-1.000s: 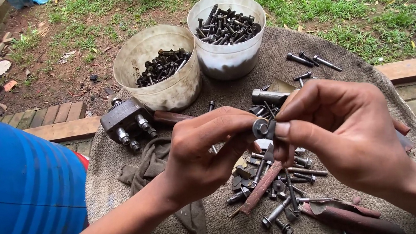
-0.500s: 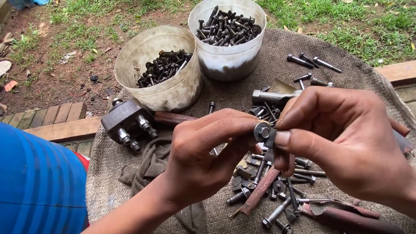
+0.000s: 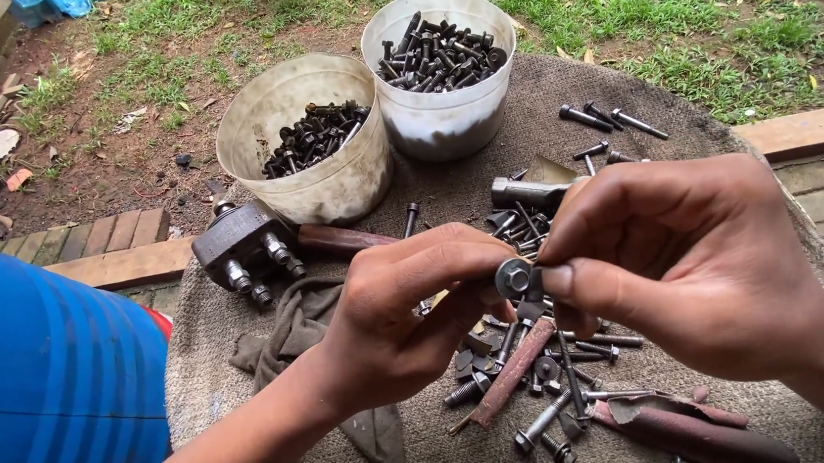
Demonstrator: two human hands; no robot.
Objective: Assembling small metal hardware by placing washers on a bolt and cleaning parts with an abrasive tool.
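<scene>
My left hand (image 3: 409, 311) and my right hand (image 3: 692, 257) meet above a sack-covered surface, both pinching one small grey bolt with a washer (image 3: 515, 277) between thumbs and fingers. The bolt's round head faces the camera. Below the hands lies a loose pile of dark bolts and nuts (image 3: 545, 389) on the sacking (image 3: 246, 375). A rusty flat bar (image 3: 504, 377) lies among them.
Two pale plastic tubs stand at the back: the left tub (image 3: 310, 141) holds small dark nuts, the right tub (image 3: 439, 60) holds longer bolts. A heavy metal block with studs (image 3: 240, 251), a grey rag (image 3: 286, 327), a blue drum (image 3: 49, 392) at left, grass behind.
Both hands have stayed together over the pile. The bolt has been turned between the fingers, so its round head now faces up toward the camera.
</scene>
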